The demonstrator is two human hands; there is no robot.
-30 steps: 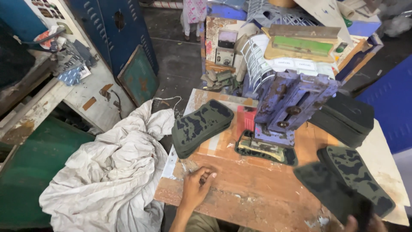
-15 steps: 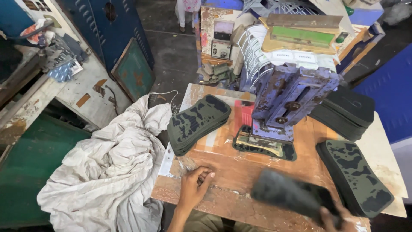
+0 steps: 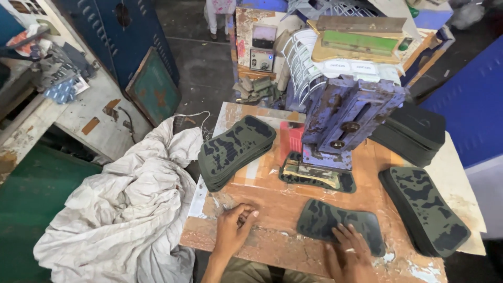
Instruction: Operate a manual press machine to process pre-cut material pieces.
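Camouflage pad pressed flat at the worktop's near edge

The right hand point(image 3: 350, 256), fingers spread open, lies on the camouflage pad point(image 3: 339, 223); the left hand point(image 3: 234, 227), fingers loosely curled and gripping nothing, rests on the worktop point(image 3: 272, 202). The purple press point(image 3: 346, 121) stands behind, pad stacks point(image 3: 234, 149) flanking.

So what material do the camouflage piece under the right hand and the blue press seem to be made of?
The camouflage piece under the right hand looks like flat matte foam or rubber sheet with a printed pattern, though I cannot tell which. The blue press looks like heavy painted metal: its paint is chipped and rust shows at the edges.
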